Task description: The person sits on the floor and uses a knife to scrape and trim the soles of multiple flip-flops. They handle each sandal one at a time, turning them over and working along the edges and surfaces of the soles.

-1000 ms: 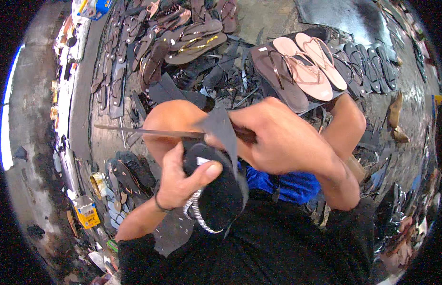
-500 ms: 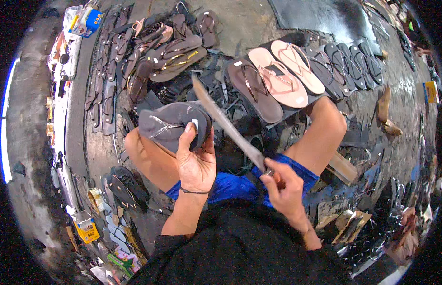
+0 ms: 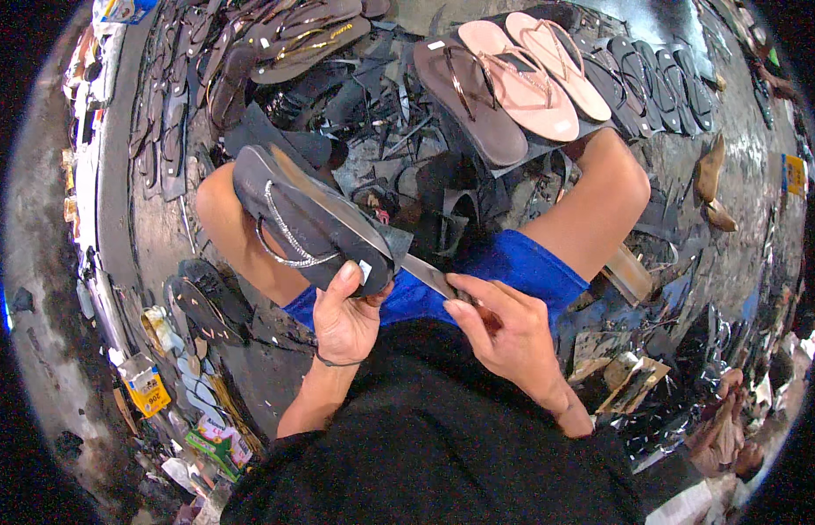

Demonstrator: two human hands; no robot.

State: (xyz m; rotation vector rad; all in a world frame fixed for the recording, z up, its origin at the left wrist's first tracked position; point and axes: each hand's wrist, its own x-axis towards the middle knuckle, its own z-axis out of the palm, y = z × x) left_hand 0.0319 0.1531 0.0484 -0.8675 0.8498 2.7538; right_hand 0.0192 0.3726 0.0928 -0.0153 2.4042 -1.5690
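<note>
Gripping the heel end of a black flip-flop sandal (image 3: 307,219), the left hand (image 3: 344,317) has its fingers wrapped shut under the sole with the thumb pressed on the top edge, so the sandal sticks out away from the body over the person's left knee (image 3: 217,206), its silvery braided thong strap (image 3: 289,238) facing up. A long flat knife blade (image 3: 337,210) lies along the far edge of this sandal, touching it from the toe down to the heel. The right hand (image 3: 504,337), just to the right of the sandal's heel, is closed tight around the knife's handle, which is hidden inside the fist. Below the sandal sit the blue shorts (image 3: 504,267) and a black shirt (image 3: 434,437). Beyond the sandal, farther from the person, scraps of black rubber offcuts (image 3: 399,149) lie heaped on the floor (image 3: 119,175). Beyond and to the right of the sandal a dark brown sandal (image 3: 469,101) and a pink pair of sandals (image 3: 534,66) rest side by side, close to the right knee (image 3: 613,188). More dark sandals (image 3: 285,39) are spread out beyond and to the left. Below and to the left of the held sandal lie two black soles (image 3: 202,297) and a small yellow box (image 3: 145,385).
</note>
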